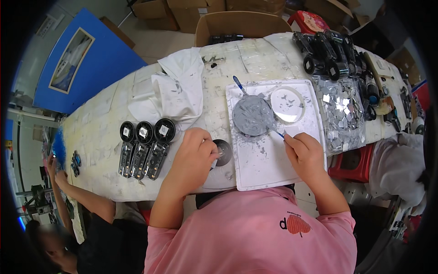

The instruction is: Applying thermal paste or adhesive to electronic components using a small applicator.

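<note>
My left hand is closed in a pinch over the edge of a dark grey round disc. A small pale piece shows at its fingertips, too small to name. My right hand grips a thin blue-handled tool, its far end dipping into a round tub of grey paste. A second blue-handled tool leans at the tub's far side. Beside the tub lies a round white lid smeared with grey. Both rest on a white tray. Left of my left hand lie several black round-headed devices with pale squares on their heads.
A crumpled white cloth lies beyond the devices. At right are a clear bag of small shiny squares and a pile of black devices. A cardboard box stands past the table's far edge. Another person's arm reaches in at left.
</note>
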{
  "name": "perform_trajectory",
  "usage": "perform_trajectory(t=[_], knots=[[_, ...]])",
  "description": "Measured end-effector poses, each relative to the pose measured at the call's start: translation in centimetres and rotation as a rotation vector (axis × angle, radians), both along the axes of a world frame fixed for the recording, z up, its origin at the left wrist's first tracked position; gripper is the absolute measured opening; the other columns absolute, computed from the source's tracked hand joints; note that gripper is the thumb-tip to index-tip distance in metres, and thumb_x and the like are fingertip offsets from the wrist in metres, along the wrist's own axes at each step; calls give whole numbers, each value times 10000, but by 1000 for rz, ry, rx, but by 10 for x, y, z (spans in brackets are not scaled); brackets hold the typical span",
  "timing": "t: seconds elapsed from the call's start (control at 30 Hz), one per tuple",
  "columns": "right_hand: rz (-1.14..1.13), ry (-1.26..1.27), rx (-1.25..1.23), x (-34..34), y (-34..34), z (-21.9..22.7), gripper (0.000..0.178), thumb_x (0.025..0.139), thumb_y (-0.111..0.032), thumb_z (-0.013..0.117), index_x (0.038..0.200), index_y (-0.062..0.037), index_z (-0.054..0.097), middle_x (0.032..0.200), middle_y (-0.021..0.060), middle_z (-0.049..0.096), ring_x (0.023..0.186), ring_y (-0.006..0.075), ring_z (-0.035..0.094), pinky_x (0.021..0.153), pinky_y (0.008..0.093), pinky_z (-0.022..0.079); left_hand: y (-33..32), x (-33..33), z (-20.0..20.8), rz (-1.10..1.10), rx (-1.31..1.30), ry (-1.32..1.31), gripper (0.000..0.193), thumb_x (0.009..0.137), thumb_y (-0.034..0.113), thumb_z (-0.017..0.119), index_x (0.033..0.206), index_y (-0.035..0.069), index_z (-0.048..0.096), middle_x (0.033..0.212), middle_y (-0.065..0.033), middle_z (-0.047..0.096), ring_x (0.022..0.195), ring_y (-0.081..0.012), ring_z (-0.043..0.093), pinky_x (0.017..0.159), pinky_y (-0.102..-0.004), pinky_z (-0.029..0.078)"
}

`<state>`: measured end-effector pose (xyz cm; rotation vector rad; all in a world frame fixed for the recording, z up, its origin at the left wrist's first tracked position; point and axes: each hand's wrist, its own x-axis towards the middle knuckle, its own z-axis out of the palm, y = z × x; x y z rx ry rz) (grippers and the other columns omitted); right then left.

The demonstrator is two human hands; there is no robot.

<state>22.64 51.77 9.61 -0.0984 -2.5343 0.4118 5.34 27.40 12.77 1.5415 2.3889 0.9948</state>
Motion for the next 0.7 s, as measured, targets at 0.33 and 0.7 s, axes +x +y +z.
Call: perform_trajectory(t=[0.33,0.7], knots=[[0,18,-67,-3,0,2,233,742,-27,746,964,-48,679,753,68,575,616,253,579,530,360,458,-2,-3,-4,65,4,63,157,733,34,710,868,33,631,927,-111,513,938,-319,496,826,-388,419],[109,85,11,-4,-7,-6,301,703,0,752,994,-36,683,753,57,570,618,225,573,518,346,444,-5,26,-14,220,88,148,180,730,46,728,886,23,642,913,-102,569,879,-307,559,719,-397,465]])
